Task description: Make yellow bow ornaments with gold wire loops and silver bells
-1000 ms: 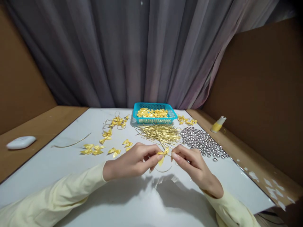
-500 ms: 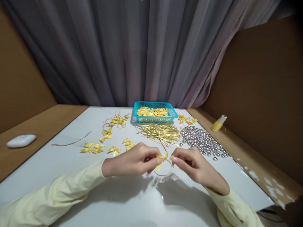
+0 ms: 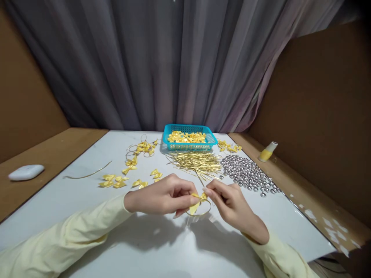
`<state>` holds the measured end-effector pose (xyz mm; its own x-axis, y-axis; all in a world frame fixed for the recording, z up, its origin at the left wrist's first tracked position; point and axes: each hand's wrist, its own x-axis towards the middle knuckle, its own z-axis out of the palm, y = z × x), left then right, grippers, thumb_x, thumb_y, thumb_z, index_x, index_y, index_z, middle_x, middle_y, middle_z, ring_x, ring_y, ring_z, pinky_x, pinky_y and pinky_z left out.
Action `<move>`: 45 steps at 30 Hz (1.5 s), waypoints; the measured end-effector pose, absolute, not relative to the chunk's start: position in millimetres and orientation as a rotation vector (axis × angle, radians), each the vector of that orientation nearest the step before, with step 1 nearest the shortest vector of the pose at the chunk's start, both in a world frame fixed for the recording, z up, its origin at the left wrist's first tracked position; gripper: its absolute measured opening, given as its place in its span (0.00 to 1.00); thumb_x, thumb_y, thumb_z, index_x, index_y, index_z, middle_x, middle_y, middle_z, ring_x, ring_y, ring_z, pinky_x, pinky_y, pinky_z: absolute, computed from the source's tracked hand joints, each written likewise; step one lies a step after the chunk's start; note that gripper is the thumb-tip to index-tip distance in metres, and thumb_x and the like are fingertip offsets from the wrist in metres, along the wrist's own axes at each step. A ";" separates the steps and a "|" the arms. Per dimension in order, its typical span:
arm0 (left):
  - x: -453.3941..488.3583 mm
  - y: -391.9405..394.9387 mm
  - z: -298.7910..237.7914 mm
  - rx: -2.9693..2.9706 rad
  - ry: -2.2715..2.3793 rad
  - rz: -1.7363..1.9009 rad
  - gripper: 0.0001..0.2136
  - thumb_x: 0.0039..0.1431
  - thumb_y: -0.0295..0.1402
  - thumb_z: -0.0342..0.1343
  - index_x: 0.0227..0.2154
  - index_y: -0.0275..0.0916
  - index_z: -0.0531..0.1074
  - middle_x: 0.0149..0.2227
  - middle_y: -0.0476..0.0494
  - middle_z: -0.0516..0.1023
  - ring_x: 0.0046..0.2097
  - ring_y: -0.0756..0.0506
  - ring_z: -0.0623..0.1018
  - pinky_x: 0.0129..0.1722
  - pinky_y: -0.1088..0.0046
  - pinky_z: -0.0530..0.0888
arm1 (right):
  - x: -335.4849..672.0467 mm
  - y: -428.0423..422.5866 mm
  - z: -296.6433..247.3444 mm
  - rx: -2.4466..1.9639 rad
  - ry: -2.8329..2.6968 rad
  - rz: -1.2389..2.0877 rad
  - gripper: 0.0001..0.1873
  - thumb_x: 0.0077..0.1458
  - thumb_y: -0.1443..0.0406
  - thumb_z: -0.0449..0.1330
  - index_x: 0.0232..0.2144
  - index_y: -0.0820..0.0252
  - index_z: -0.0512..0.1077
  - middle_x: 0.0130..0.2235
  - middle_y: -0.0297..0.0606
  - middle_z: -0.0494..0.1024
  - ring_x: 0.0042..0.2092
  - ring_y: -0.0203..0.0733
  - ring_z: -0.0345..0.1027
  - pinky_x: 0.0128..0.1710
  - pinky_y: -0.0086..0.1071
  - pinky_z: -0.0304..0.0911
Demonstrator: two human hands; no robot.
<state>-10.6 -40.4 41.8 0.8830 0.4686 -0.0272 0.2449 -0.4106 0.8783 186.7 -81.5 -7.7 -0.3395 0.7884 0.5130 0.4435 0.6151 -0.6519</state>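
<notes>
Over the near middle of the table, my left hand (image 3: 171, 195) is closed, thumb and fingers pinching a yellow ribbon bow (image 3: 194, 208). A thin gold twist tie (image 3: 199, 177) runs through the bow; part of it curves into a loop below, and its free end sticks up and away. My right hand (image 3: 234, 204) pinches the tie at the bow's right side, fingertips touching it. Exactly where tie and bow meet is partly covered by my fingers. Several loose yellow bows (image 3: 113, 180) lie left of my left hand.
Behind my hands lies a heap of gold ties (image 3: 194, 160), then a blue basket (image 3: 189, 146) of yellow bows. Silver bells or beads (image 3: 246, 172) are piled at right. Looped bows (image 3: 145, 147) sit back left, near a single tie (image 3: 87, 175). A yellow-white spool (image 3: 268, 151) stands right.
My right hand has moved left, from just beside the bow onto the gold tie, and now pinches it. The bow and loop have tilted slightly in my left hand.
</notes>
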 end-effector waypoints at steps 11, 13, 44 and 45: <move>-11.6 -41.3 45.0 1.788 0.532 0.246 0.10 0.61 0.35 0.48 0.27 0.34 0.65 0.16 0.56 0.63 0.16 0.57 0.58 0.14 0.84 0.56 | 185.0 -85.1 -20.0 -0.854 -1.946 0.212 0.05 0.57 0.73 0.50 0.32 0.59 0.59 0.19 0.23 0.47 0.18 0.28 0.41 0.19 0.24 0.42; -10.6 -41.1 44.9 1.804 0.519 0.227 0.10 0.61 0.35 0.48 0.27 0.34 0.66 0.16 0.56 0.63 0.16 0.57 0.59 0.14 0.84 0.56 | 183.9 -85.1 -20.2 -0.851 -1.964 0.166 0.06 0.57 0.74 0.50 0.32 0.59 0.59 0.19 0.23 0.48 0.18 0.28 0.42 0.19 0.25 0.42; -3.9 -51.7 28.3 2.718 0.400 0.887 0.08 0.61 0.24 0.41 0.34 0.35 0.65 0.21 0.52 0.66 0.21 0.53 0.64 0.20 0.78 0.63 | 176.5 -91.7 -13.2 -0.855 -1.867 0.327 0.06 0.57 0.74 0.49 0.31 0.59 0.59 0.18 0.22 0.45 0.17 0.27 0.38 0.17 0.24 0.39; -3.9 -51.7 28.1 2.720 0.407 0.890 0.08 0.61 0.24 0.41 0.34 0.35 0.65 0.21 0.52 0.66 0.21 0.53 0.64 0.20 0.78 0.63 | 176.4 -91.8 -13.2 -0.864 -1.867 0.342 0.05 0.57 0.73 0.49 0.31 0.59 0.59 0.18 0.22 0.45 0.17 0.27 0.38 0.17 0.24 0.39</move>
